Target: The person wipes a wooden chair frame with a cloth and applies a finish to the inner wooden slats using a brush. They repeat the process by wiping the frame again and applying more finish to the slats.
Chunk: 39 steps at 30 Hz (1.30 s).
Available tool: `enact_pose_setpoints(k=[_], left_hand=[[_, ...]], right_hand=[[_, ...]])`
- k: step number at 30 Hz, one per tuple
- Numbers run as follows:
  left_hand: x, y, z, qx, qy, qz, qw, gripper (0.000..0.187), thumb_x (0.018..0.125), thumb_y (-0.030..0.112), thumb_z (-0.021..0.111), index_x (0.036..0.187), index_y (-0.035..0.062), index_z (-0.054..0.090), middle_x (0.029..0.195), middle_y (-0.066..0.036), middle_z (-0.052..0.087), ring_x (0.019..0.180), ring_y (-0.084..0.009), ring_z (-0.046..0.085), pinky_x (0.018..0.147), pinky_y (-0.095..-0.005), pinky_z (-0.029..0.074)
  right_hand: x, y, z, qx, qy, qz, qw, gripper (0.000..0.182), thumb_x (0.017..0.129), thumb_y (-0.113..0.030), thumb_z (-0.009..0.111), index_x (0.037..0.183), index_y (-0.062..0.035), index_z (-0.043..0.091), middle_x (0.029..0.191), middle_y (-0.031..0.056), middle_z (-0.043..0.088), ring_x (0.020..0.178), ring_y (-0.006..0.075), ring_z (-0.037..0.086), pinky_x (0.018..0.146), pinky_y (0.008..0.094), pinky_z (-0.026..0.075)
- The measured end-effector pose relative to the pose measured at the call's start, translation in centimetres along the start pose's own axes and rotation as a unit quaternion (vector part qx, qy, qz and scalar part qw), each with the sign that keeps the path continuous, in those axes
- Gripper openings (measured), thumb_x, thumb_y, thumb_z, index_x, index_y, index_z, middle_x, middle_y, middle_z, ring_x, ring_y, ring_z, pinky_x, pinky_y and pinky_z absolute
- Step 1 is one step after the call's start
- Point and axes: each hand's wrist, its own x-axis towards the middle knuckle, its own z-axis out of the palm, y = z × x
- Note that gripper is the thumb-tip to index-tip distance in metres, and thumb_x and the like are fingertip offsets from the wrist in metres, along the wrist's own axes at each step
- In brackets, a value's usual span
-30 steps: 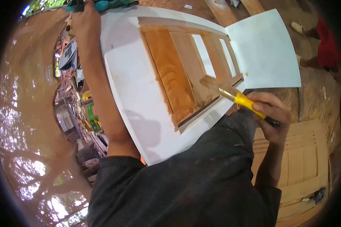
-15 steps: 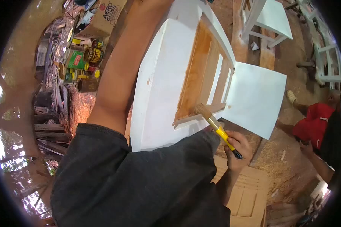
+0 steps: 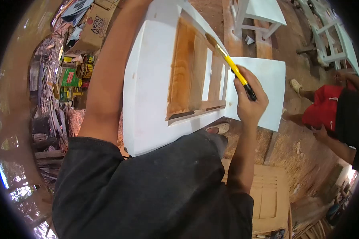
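Note:
My right hand [image 3: 252,95] is closed around the yellow and black handle of a paintbrush [image 3: 230,63]. The brush's bristles are over the far right edge of a framed wooden panel [image 3: 182,65]. That panel sits within a white-painted wooden piece [image 3: 145,85] in front of me. A glossy brown coat covers its left part; paler slats with gaps run along its right. My left arm [image 3: 103,79] stretches up along the white piece's left side, its hand out of the frame at the top.
A flat white board [image 3: 263,93] is right of the piece. White stools [image 3: 263,12] stand farther back. Paint cans [image 3: 83,71] and a cardboard box [image 3: 92,30] are at left. A carved wooden panel [image 3: 263,195] lies below. Another person in red shorts [image 3: 322,106] is at right.
My right hand and the brush have moved up, from the panel's near edge to its far right side. The view has shifted, so the white piece appears farther left.

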Motion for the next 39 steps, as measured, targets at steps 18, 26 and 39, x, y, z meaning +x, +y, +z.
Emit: enact_pose_setpoints(k=[18, 26, 39], left_hand=[[-0.1, 1.8, 0.1, -0.036, 0.063, 0.009, 0.997, 0.051, 0.094, 0.032, 0.053, 0.124, -0.0085, 0.048, 0.114, -0.039, 0.056, 0.112, -0.0525, 0.052, 0.097, -0.0497, 0.041], [-0.2, 3.1, -1.0, -0.018, -0.021, -0.049, 0.998, 0.048, 0.094, 0.037, 0.052, 0.112, -0.0070, 0.058, 0.105, -0.035, 0.062, 0.105, -0.0500, 0.058, 0.090, -0.0499, 0.045], [0.1, 3.2, -0.7, -0.023, -0.027, -0.026, 0.999, 0.044, 0.095, 0.034, 0.051, 0.107, -0.0074, 0.060, 0.099, -0.034, 0.063, 0.101, -0.0487, 0.060, 0.083, -0.0476, 0.047]], right_hand=[[0.6, 1.4, 3.1, 0.020, -0.039, 0.007, 0.999, 0.031, 0.080, -0.002, 0.073, 0.110, -0.0039, 0.070, 0.108, 0.0128, 0.071, 0.096, 0.0229, 0.069, 0.083, 0.0287, 0.052], [-5.3, -1.0, -0.1, 0.020, -0.076, -0.006, 0.997, 0.032, 0.078, 0.002, 0.072, 0.110, -0.0013, 0.069, 0.110, 0.0172, 0.069, 0.099, 0.0268, 0.068, 0.086, 0.0310, 0.052], [-11.1, -2.7, -3.0, 0.014, -0.109, 0.006, 0.994, 0.037, 0.070, 0.006, 0.075, 0.106, -0.0030, 0.070, 0.108, 0.0184, 0.069, 0.097, 0.0301, 0.069, 0.083, 0.0329, 0.055]])
